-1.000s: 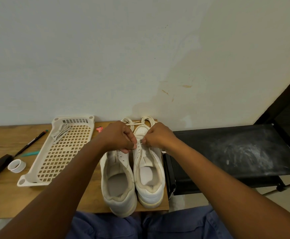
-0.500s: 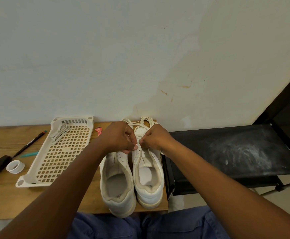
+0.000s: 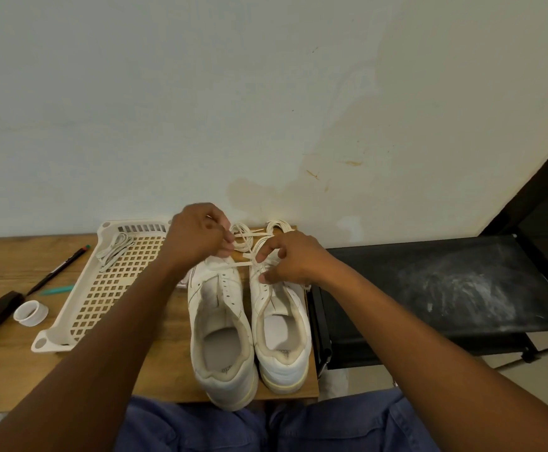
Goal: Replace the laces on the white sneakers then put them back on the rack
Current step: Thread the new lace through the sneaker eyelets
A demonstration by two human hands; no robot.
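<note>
White leather sneakers were set side by side at the centre of the frame, heels toward the bottom edge, on a wooden table. The left hand was raised above the toe of the left-side shoe, its fingers curled and pinching a white lace that ran across toward the right-side shoe. The right hand was curled over the front eyelets of the right-side shoe, thumb and forefinger apparently pinching the same lace; exactly where it was gripped could not be told. More lace was seen looped loosely beyond the toes, against the wall. A black rack was standing at the right of the frame, just beside the table.

Lacing was judged to be at an early stage, since most eyelets were seen bare. The lace could be pulled unevenly if one end were drawn further than the other, so that too little would be left for tying. The loose loops beyond the toes could be snagged or knotted if the lace were tugged quickly. An eyelet could also be missed under the curled fingers.

Compared with the earlier frames, the hands had been drawn apart: they were formerly held close together over the shoe tongues, whereas now the left hand had been lifted toward the upper left and a length of lace was stretched between the two. The shoes were left where they had been.

In the left of the frame, a perforated plastic tray holding a bundle of old laces was lying on the table.
</note>
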